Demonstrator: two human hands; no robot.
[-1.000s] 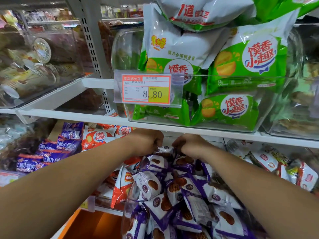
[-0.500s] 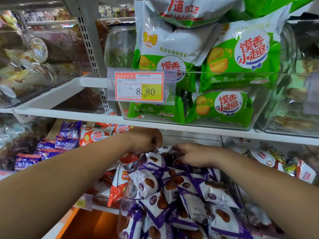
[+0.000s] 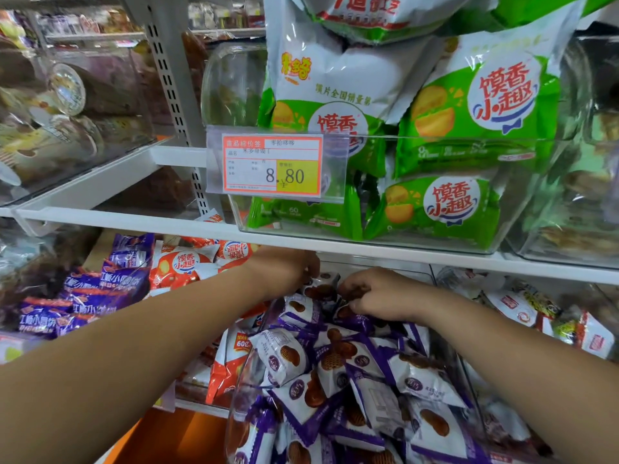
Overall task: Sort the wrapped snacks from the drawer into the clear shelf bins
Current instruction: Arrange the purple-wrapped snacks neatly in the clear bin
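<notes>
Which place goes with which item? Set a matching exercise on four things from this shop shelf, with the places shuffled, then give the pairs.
Things
1. green and white snack bags
2. purple and white wrapped biscuits
3. orange-bordered paper price tag
4. dark purple foil packets

Places
A. far left, below the white shelf board
B. on the front of the upper clear plastic bin
C. inside that upper bin
D. in the lower clear plastic bin, under the left hand and right hand

Pairs: 1-C, 2-D, 3-B, 4-A
</notes>
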